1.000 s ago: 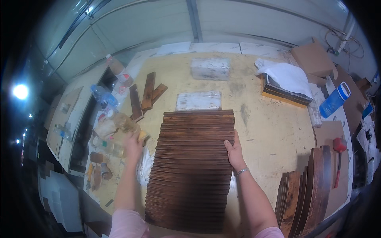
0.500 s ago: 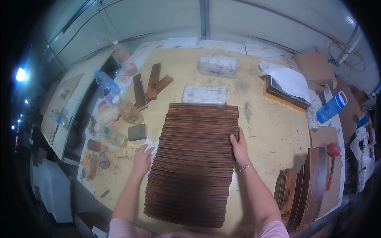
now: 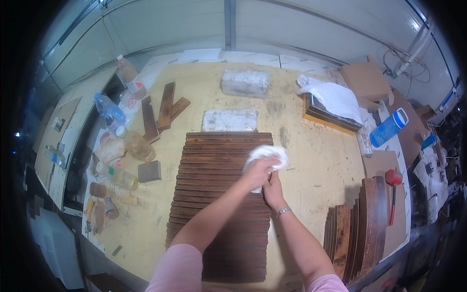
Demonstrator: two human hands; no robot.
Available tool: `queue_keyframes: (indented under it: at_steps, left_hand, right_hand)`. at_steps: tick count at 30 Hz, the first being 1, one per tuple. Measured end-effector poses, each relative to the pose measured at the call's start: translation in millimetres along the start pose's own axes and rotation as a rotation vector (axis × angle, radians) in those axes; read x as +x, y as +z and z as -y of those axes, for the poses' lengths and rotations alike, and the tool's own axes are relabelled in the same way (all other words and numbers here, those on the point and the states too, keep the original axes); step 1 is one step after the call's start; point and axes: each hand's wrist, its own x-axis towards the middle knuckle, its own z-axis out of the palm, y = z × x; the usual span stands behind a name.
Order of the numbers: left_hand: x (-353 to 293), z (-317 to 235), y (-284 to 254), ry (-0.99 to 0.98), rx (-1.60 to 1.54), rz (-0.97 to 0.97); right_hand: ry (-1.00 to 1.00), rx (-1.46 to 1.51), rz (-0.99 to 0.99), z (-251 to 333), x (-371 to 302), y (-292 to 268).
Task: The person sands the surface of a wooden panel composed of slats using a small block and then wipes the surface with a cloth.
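A row of dark brown wooden strips [image 3: 219,214] lies side by side on the table, with the strips running crosswise. My left hand [image 3: 258,173] reaches across them, its fingers closed on a bunched white cloth [image 3: 279,155] at the row's right edge. Just below and to the right, my right hand [image 3: 274,192] is against that same edge with its thumb pointing away from me. The cloth and my left hand are close to that thumb, and the right hand's other fingers are mostly hidden.
Two white-wrapped blocks [image 3: 229,120] lie beyond the strips. Loose wooden pieces [image 3: 166,104], a grey block [image 3: 149,171] and several bottles [image 3: 138,144] are on the left. At right are a red-headed mallet [image 3: 393,177], upright boards [image 3: 372,219] and a blue bottle [image 3: 388,129].
My left hand has come from the left side of the strips over to their right edge, carrying the white cloth. My right hand stays by that edge. The view has shifted slightly.
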Motion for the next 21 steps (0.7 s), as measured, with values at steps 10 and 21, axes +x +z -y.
queue_keyframes:
  at_steps: [10, 21]
  left_hand:
    - [22, 88, -65, -0.132, 0.606, -0.627]
    - [69, 21, -40, 0.341, 0.512, -0.081]
  right_hand:
    - [-0.178, -0.102, -0.143, -4, -3, 7]
    - [-0.125, -0.084, -0.102, 4, -6, 2]
